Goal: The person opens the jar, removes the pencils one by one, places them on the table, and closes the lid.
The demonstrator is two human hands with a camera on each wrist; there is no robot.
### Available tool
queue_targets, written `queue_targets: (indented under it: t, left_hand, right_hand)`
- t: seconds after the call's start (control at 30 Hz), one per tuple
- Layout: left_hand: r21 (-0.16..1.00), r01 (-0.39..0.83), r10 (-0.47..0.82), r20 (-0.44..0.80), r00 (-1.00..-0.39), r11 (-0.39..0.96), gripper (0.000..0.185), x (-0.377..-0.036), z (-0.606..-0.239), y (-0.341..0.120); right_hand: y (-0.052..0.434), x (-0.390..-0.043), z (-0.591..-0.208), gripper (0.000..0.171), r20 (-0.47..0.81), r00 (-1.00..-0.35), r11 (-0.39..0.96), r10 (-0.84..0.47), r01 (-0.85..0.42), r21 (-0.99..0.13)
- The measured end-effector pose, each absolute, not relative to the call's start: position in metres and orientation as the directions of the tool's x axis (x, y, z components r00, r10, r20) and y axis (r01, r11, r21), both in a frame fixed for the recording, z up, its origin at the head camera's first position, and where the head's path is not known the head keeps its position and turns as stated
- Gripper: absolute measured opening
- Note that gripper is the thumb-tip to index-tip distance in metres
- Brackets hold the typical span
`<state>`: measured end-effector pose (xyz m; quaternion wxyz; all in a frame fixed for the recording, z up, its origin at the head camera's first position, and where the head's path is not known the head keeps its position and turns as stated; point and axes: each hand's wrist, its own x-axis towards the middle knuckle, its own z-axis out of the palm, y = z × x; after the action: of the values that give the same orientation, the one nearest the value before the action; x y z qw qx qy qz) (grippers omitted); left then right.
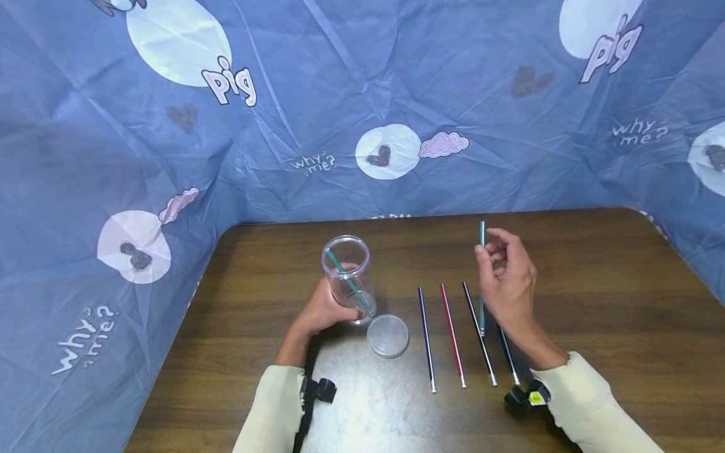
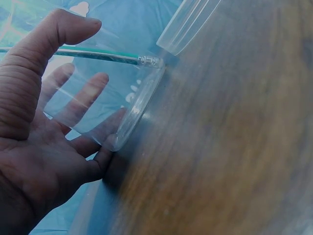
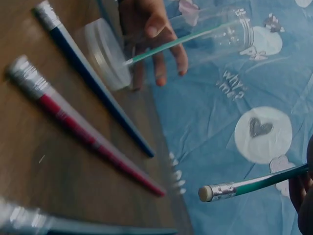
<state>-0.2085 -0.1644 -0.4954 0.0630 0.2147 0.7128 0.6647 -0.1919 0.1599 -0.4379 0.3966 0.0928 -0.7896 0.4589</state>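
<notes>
A clear plastic jar (image 1: 346, 255) stands uncapped on the table, with my left hand (image 1: 330, 306) wrapped around its lower part. In the left wrist view the thumb lies on the near side and the fingers show through the wall. One green pencil (image 1: 351, 283) leans inside the jar, eraser end down. My right hand (image 1: 511, 277) pinches another green pencil (image 1: 482, 233) between thumb and fingers, roughly upright over the table. Its white eraser (image 3: 205, 194) points downward, seen in the right wrist view. The jar's round lid (image 1: 387, 336) lies beside the jar.
Between the hands a dark blue pencil (image 1: 427, 340), a red pencil (image 1: 453, 335) and a dark pencil (image 1: 474, 318) lie in a row on the wooden table (image 1: 272, 264). A second dark pencil (image 1: 508, 357) lies under the right wrist. Blue printed cloth (image 1: 317, 100) hangs behind.
</notes>
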Motion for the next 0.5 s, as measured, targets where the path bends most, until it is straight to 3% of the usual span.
queue_targets:
  t: [0.5]
  left_hand:
    - [0.976, 0.219, 0.398, 0.203, -0.894, -0.005, 0.08, -0.21, -0.497, -0.165]
  right_hand:
    - [0.202, -0.183, -0.469, 0.028, 0.644, -0.747, 0.643, 0.168, -0.412, -0.646]
